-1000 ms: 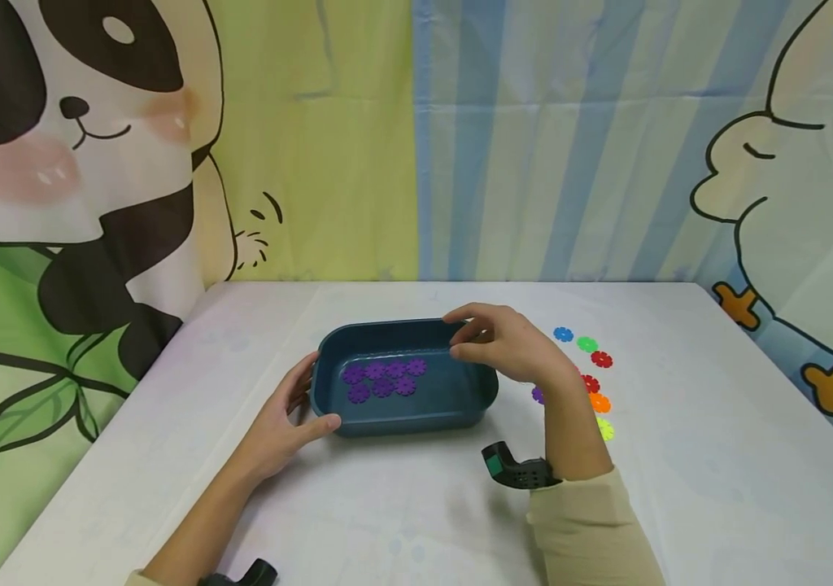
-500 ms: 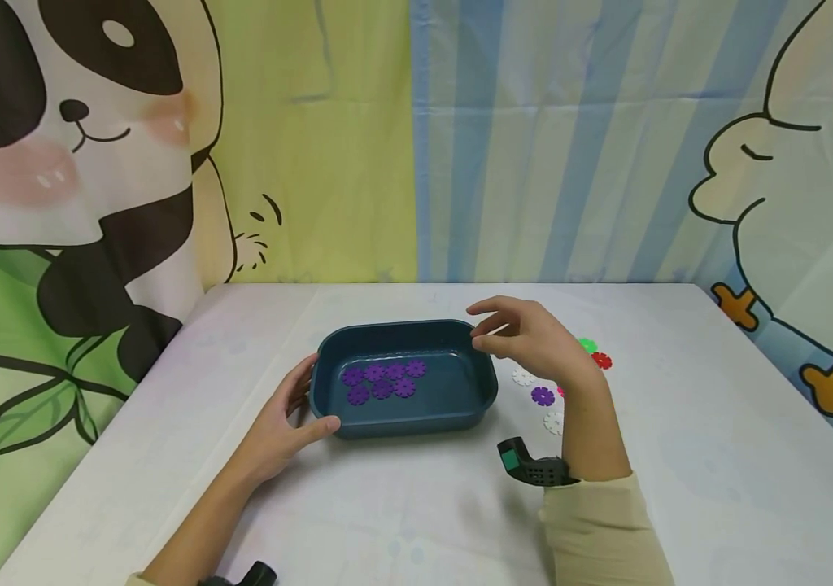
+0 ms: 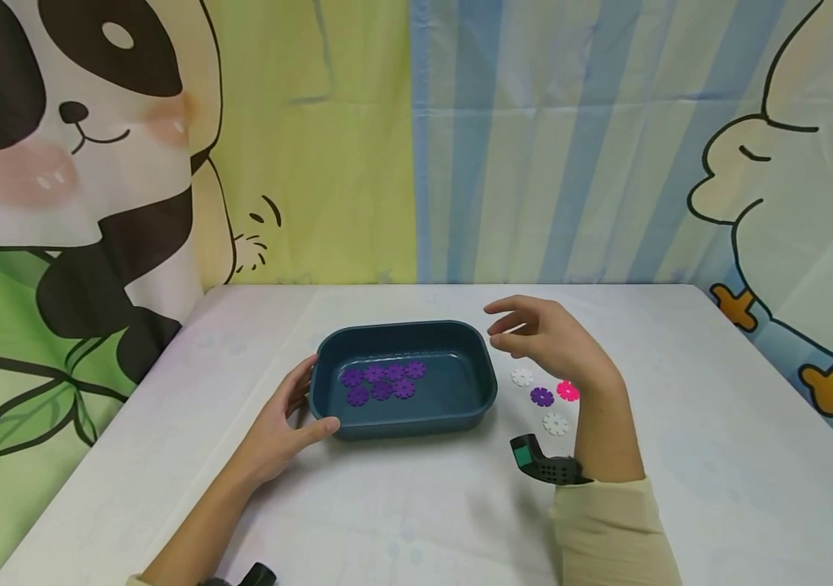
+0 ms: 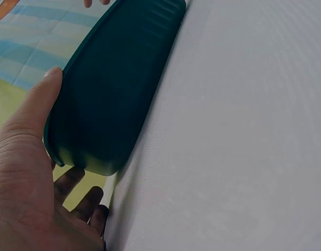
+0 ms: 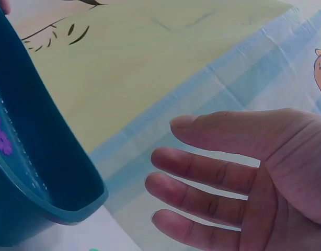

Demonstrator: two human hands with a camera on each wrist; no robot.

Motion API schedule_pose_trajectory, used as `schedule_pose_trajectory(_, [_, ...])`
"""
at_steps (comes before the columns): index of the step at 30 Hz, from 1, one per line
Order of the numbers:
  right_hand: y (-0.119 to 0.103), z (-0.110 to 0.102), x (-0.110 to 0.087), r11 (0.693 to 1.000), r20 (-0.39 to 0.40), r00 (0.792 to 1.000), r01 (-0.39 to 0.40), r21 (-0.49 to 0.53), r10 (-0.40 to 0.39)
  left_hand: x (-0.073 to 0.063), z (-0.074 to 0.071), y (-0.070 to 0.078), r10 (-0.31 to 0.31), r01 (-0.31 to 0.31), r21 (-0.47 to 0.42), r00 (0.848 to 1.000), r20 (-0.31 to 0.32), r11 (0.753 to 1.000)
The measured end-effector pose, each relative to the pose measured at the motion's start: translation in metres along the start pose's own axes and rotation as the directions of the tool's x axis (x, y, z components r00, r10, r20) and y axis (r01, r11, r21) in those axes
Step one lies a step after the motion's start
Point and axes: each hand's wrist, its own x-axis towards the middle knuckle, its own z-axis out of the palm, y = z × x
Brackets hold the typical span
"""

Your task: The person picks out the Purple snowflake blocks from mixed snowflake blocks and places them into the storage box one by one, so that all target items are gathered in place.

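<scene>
A dark teal plastic tray (image 3: 409,426) stands on the table, holding several purple notched discs (image 3: 381,389) that look like flower-shaped snowflake pieces. My left hand (image 3: 286,427) grips the tray's left end, thumb at the near side and fingers round the end; the left wrist view shows the thumb (image 4: 40,104) against the rim. Past the tray's right end, my right hand (image 3: 559,335) hovers with fingers loosely bent and apart. Nothing sits between those fingers (image 5: 202,196) in the right wrist view. Below it lie two white discs (image 3: 522,377), a purple disc (image 3: 542,396) and a pink disc (image 3: 568,391).
A white cloth covers the table (image 3: 402,513). Behind it hangs a printed curtain (image 3: 534,163) with a panda at left and a white cartoon figure at right. My right hand and forearm hide part of the table where coloured discs lay in view earlier.
My right hand has moved right, from over the tray's far right corner to beyond its right end. It now covers other coloured discs and uncovers white ones. My left hand stays put.
</scene>
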Motion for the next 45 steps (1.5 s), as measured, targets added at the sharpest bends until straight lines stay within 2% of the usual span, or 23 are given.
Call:
schedule_pose_trajectory(9, [0.006, -0.005, -0.004, 1.0, -0.014, 1.0, -0.022, 0.006, 0.023, 0.0, 0.0, 0.0, -0.001, 0.001, 0.006, 1.0, 0.0, 1.0])
schedule_pose_trajectory(15, [0.013, -0.007, -0.005, 0.997, -0.014, 0.997, -0.075, 0.017, 0.075, 0.0, 0.0, -0.001, 0.002, -0.002, 0.01, 1.0, 0.002, 1.0])
schedule_pose_trajectory(27, [0.035, -0.011, -0.004, 0.988, 0.044, 0.987, -0.155, 0.021, 0.154, 0.0, -0.001, -0.002, 0.007, -0.007, 0.008, 1.0, 0.002, 1.0])
schedule_pose_trajectory(34, [0.056, -0.013, -0.004, 0.962, 0.073, 0.959, -0.274, -0.011, 0.274, 0.0, 0.0, -0.002, 0.014, -0.014, 0.002, 1.0, 0.001, 1.0])
schedule_pose_trajectory(40, [0.077, -0.01, -0.004, 0.948, 0.103, 0.942, -0.318, -0.03, 0.319, 0.0, 0.0, -0.001, 0.009, -0.009, 0.006, 1.0, 0.001, 1.0])
schedule_pose_trajectory(45, [0.084, -0.009, -0.006, 0.939, 0.116, 0.932, -0.339, -0.06, 0.344, 0.0, 0.0, -0.001, 0.007, -0.007, 0.007, 1.0, -0.001, 1.0])
